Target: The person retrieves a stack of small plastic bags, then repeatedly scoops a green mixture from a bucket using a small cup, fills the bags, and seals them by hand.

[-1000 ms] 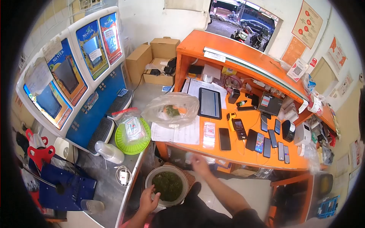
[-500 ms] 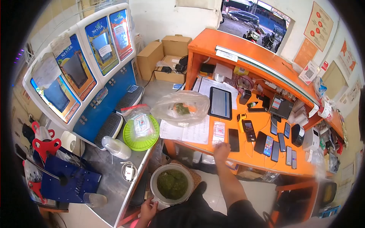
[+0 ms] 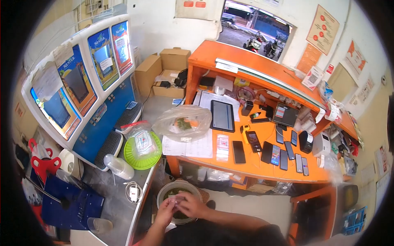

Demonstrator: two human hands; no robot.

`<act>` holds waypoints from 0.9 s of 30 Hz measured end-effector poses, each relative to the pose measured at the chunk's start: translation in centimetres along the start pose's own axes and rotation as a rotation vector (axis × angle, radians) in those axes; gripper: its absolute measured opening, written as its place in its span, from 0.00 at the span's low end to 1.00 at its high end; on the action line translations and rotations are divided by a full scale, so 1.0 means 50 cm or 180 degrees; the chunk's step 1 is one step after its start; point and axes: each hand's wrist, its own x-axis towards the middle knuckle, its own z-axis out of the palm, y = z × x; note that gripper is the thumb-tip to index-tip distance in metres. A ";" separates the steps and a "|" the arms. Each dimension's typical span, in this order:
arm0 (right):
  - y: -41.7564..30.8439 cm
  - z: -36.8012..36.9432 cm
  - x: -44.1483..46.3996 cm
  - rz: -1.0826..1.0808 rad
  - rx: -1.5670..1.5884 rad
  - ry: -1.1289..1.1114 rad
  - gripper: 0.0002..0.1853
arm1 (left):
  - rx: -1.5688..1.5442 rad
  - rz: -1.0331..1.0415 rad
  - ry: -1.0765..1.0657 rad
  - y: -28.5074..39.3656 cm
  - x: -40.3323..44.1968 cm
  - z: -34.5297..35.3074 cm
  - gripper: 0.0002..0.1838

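Beneath my fingers, lower centre of the frame, the tub is off-white and the leaves look dark green, though my hands hide much of them. My table, right of centre, is bright orange; the ribbed basket, left of centre, lime green; the upper-left drink machine, white and blue.

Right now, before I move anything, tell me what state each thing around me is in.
Bucket: open, green stuff inside
Left hand: curled, over the bucket; grip unclear
Right hand: curled, close against the left; grip unclear
Tablet: face up, screen lit
Leftmost phone: face up, screen dark
Cardboard box: flaps open
Charger cable: coiled
Translucent container: lying on its side
Drink dispenser: front panels lit
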 end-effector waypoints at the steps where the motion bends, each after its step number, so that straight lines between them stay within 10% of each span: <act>1: -0.016 0.008 0.006 -0.0162 0.0016 -0.0177 0.09 | 0.0743 0.0064 0.0188 -0.020 0.011 -0.047 0.16; 11: -0.003 0.065 -0.037 0.1820 0.1857 -0.1257 0.09 | 0.2155 0.0426 -0.0063 0.008 -0.060 -0.097 0.08; 14: 0.002 0.083 -0.047 0.1977 0.1723 -0.1243 0.07 | 0.3664 0.1266 0.0298 0.020 -0.081 -0.056 0.12; 16: 0.001 0.098 -0.055 0.2103 0.1699 -0.1012 0.07 | 0.5268 0.3307 0.2094 0.032 -0.098 0.000 0.17; 18: -0.008 0.096 -0.048 0.2251 0.1408 -0.1177 0.08 | 0.5183 0.3372 0.2201 0.006 -0.096 -0.027 0.19; 20: -0.022 0.096 -0.045 0.2204 0.1593 -0.1326 0.10 | 0.3643 0.1271 0.0848 -0.037 -0.074 -0.086 0.18; 27: -0.028 0.050 -0.034 0.2738 0.2660 -0.2077 0.08 | 0.1979 -0.0586 -0.0365 0.038 -0.086 -0.103 0.12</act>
